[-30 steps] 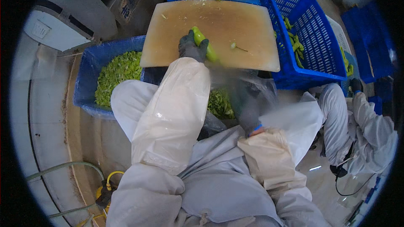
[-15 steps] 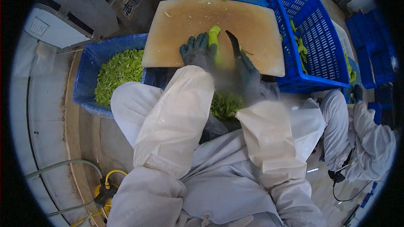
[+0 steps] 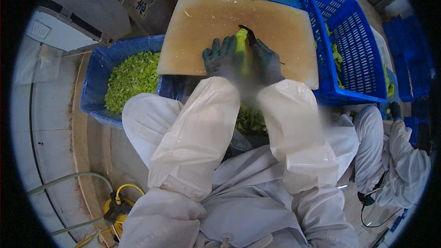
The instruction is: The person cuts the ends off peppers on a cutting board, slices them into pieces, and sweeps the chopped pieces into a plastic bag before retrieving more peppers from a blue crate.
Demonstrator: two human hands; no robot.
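Pepper (image 3: 241, 43): lying on the board (image 3: 197, 23), about midway between left and right edges, closer to the near edge than the far one.
Long axis: running from near edge toward far edge, leaning slightly left at the far end, blurring toward the near edge.
Left hand (image 3: 223, 59): resting along the pepper's left flank, appearing to be touching; seeming the nearer of the 2.
Left fingers (image 3: 225, 46): stretching flat and spreading toward the far edge; hiding the thumb, so leaving any grip on the pepper hard to judge.
Right hand (image 3: 267, 62): sitting just beside the right flank, toward the near right corner.
Right fingers (image 3: 262, 50): clenching around the knife.
Knife (image 3: 251, 36): pointing far and left, reaching with the tip to the pepper's far end; leaving contact unclear.
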